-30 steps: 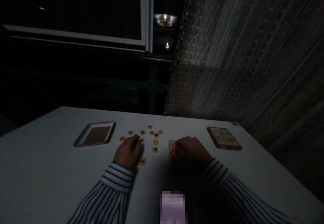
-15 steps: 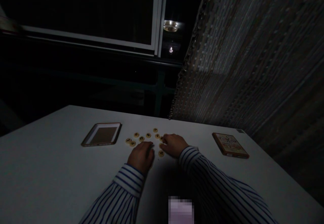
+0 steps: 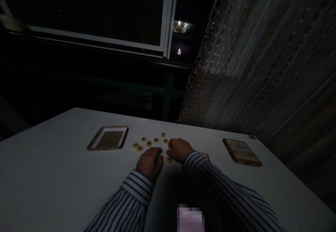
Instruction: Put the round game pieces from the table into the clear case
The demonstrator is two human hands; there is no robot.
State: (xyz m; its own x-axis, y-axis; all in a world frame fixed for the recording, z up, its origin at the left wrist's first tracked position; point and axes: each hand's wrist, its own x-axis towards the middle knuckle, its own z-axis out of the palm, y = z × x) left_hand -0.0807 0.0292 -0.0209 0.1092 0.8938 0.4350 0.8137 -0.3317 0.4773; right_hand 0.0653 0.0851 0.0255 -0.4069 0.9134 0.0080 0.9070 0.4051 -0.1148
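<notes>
Round pieces (image 3: 149,143) lying flat, marked faces up, near-right ones partly hidden by bent right hand (image 3: 180,150), left hand (image 3: 150,162) loosely curled, either hand's hold unclear

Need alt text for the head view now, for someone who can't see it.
A person's right hand is at some round, character-marked pieces on a white table, the left hand close by. A shallow tray lies left, a flat printed case right; a string curtain hangs beyond in dim light.
</notes>
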